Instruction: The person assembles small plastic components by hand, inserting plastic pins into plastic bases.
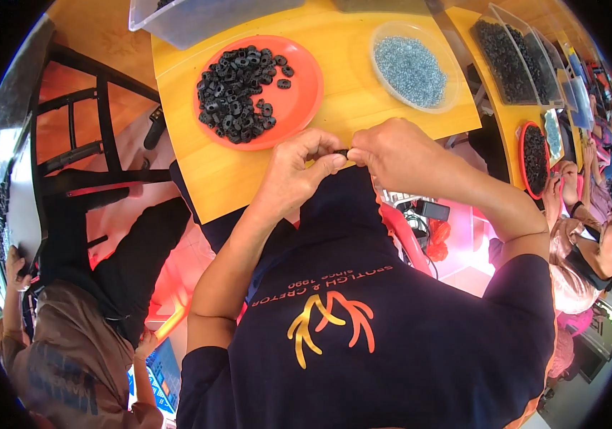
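Over the front edge of the yellow table my two hands meet. Between thumb and forefinger my left hand [299, 168] pinches a small black plastic piece [342, 152]. My right hand [395, 154] is closed against the piece's right end; whatever its fingertips grip is hidden. Beyond my left hand, a red plate [299, 93] carries a heap of black oval plastic pieces [238, 89] with holes in them. A clear round bowl [443, 100] full of tiny bluish see-through parts [412, 71] stands beyond my right hand.
A grey-blue bin [206, 25] stands at the table's [349, 71] far left. To the right, another table bears bins of black pieces [502, 61] and a red plate [522, 161], with people seated along it. At left are a black metal frame [105, 121] and another person [80, 343].
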